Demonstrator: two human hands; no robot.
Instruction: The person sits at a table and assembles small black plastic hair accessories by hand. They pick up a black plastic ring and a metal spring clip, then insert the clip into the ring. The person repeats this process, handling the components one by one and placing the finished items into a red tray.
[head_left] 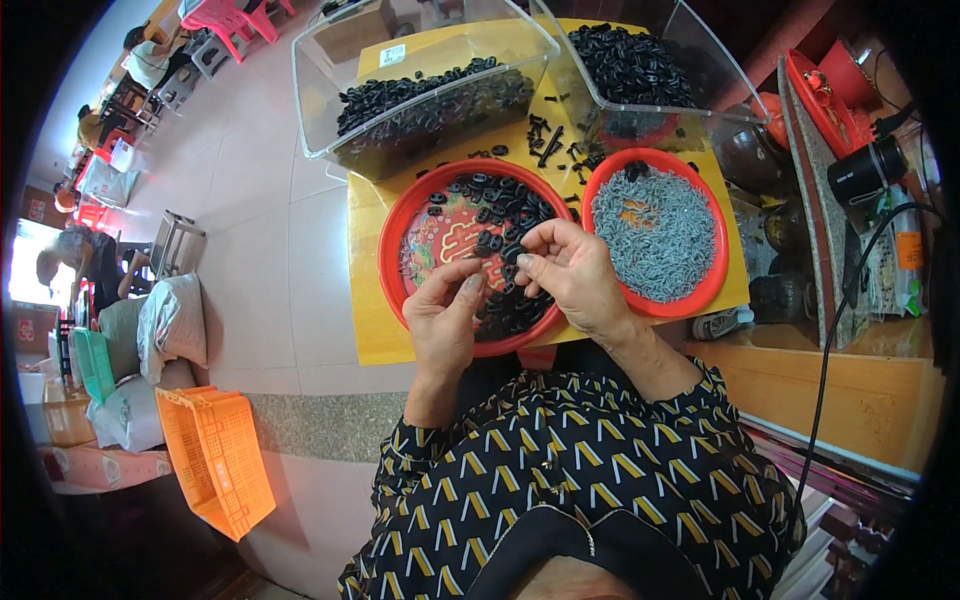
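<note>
Both my hands are over a round red tray (390, 270) with a patterned bottom, their fingertips close together. My left hand (443, 320) is closed in a pinch of thumb and forefinger; what lies between them is too small to make out. My right hand (580, 278) is pinched at a small black oval plastic part (512, 254). Several loose black parts (505, 188) like it lie along the tray's far and right sides. Beside my right hand stands a second red tray (722, 235), filled with small grey screws (660, 245).
Two clear plastic bins (430, 115) (665, 105) of black parts stand at the table's far side. Black pieces (550, 145) lie scattered on the yellow tabletop (375, 335). An orange crate (215, 455) is on the floor at left, near white sacks (172, 320). A black cable (830, 340) hangs at right. People sit farther left.
</note>
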